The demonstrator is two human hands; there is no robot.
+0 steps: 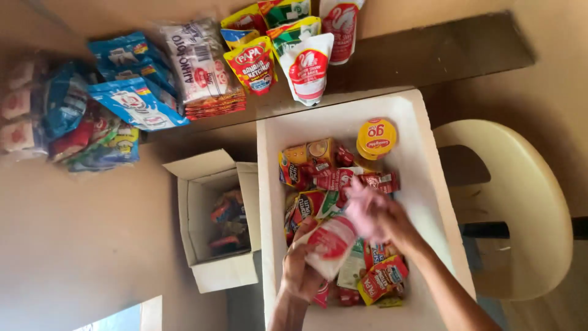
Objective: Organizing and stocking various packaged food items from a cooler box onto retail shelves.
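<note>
Left hand (300, 270) gripping white-and-red pouch (331, 242) from below, fingers wrapped round it, pouch tilted above white foam box (422, 159). Right hand (376, 214) blurred over pouch top; finger spread, can't tell. Box packed with red and yellow sachets (324, 165), too jumbled to count; one round yellow lid (375, 138) at far end. One open cardboard box (211, 214) just beside foam box. On table beyond: two white-and-red pouches (308, 70), one ketchup pouch (252, 64), stack of blue packets (138, 101). One cream chair (520, 202) at right.

Two bare forearms, no sleeves, watch or rings visible; left hand (300, 270), right hand (373, 211) blurred
</note>
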